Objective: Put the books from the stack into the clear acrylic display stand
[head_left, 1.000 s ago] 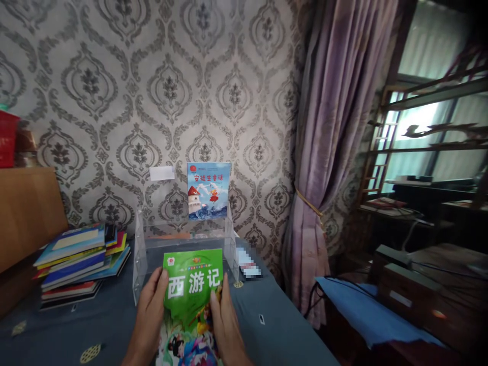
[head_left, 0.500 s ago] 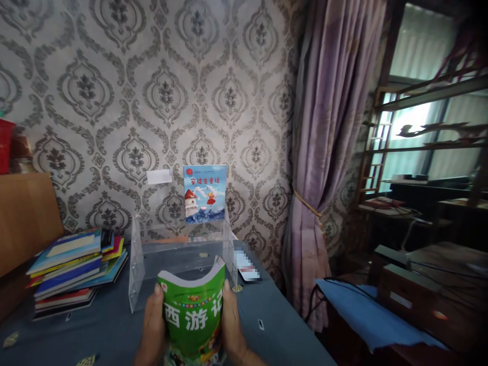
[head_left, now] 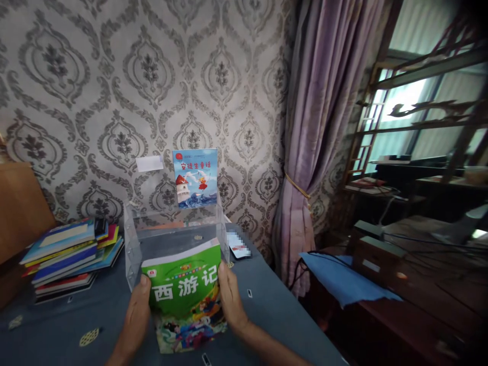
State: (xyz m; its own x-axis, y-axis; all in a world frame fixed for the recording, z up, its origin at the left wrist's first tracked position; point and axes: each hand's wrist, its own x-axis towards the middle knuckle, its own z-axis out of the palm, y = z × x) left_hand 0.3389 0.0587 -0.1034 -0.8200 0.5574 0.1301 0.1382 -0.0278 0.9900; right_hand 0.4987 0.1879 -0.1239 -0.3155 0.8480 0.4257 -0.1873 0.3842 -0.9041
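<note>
Green book (head_left: 186, 305) is sitting in my grip at the lower centre of the frame. I am pinching it from both sides: my left hand (head_left: 138, 307) is pressing its left edge, my right hand (head_left: 232, 301) its right. Just beyond it, a clear rack (head_left: 132, 249) is standing on the table (head_left: 274, 320). A blue book (head_left: 196, 178) is standing upright at the rack's back, near mid-frame; a stack of books (head_left: 66, 254) is lying at lower left.

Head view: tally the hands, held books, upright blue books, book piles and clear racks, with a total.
Left hand and right hand: 2
Held green book: 1
Upright blue book: 1
Book pile: 1
Clear rack: 1
Total: 6
</note>
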